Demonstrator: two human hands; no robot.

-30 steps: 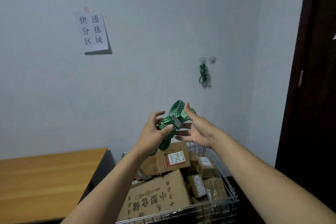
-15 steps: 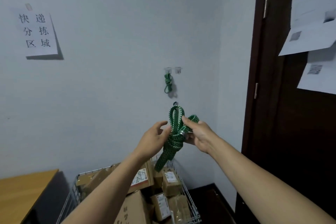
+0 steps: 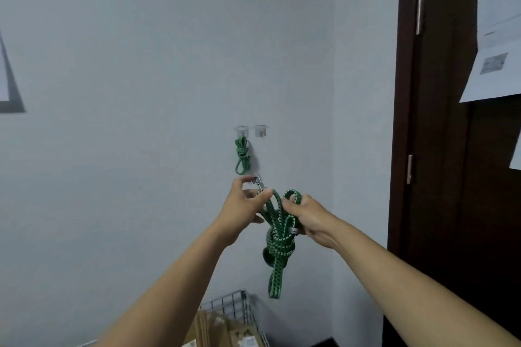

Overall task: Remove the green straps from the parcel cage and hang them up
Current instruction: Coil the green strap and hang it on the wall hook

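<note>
The hands have risen nearer the wall hooks [image 3: 260, 131]. The right hand [image 3: 306, 217] grips the knotted green strap [image 3: 277, 245]; the left hand [image 3: 242, 207] pinches its metal clip [image 3: 259, 185]. Another strap [image 3: 242, 155] hangs on the left hook.

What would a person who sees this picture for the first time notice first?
The eye falls first on the bundled green strap in the middle, held up in front of the pale wall by the left hand and the right hand. Just above them, another green strap already hangs from one wall hook, and the free hook beside it is bare.
</note>
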